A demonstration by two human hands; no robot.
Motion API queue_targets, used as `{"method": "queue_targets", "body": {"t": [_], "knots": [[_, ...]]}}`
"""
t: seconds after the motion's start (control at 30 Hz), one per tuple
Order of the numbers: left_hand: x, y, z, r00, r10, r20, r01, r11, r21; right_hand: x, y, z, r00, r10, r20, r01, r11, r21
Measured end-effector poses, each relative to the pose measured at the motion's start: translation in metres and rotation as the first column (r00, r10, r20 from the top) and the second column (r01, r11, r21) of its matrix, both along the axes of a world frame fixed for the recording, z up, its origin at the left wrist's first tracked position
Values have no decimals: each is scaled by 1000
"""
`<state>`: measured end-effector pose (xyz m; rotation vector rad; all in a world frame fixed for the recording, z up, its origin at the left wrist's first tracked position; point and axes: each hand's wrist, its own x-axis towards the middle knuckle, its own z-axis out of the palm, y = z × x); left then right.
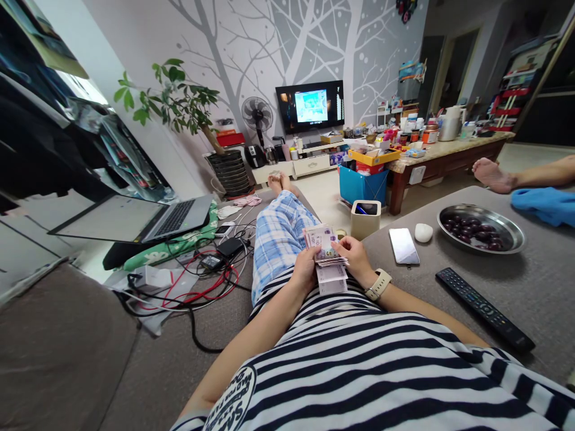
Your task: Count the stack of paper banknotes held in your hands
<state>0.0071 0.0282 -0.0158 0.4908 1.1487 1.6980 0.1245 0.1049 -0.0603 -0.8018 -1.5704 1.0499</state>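
A stack of banknotes (324,239), pale purple and marked with a 5, is held above my lap. My left hand (306,267) grips the stack at its left side, thumb on top. On the right side, my right hand (356,258) pinches the edge of the notes between thumb and fingers. Below the stack, more notes (332,280) hang or lie against my striped shirt; whether they are held or resting I cannot tell. A watch with a light band (378,285) is on my right wrist.
To my right on the sofa lie a phone (403,246), a white lump-shaped object (423,233), a steel bowl of dark fruit (481,230) and a remote control (484,309). Tangled cables (211,269) and an open laptop (171,218) are on the left. Another person's foot (493,175) rests at right.
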Motion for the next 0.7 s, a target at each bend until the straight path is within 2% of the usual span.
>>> {"method": "queue_targets", "body": {"t": [0.23,0.47,0.7], "knots": [[-2,5,-7,998,34,58,-34,999,2,1,-2,4,999,20,-28,-20,1000,10],[2,6,1,984,54,168,-58,998,15,1,-6,4,992,56,-112,-52,998,36],[-2,9,-6,993,66,101,-68,998,13,-2,-2,4,991,84,-107,-83,996,18]]}}
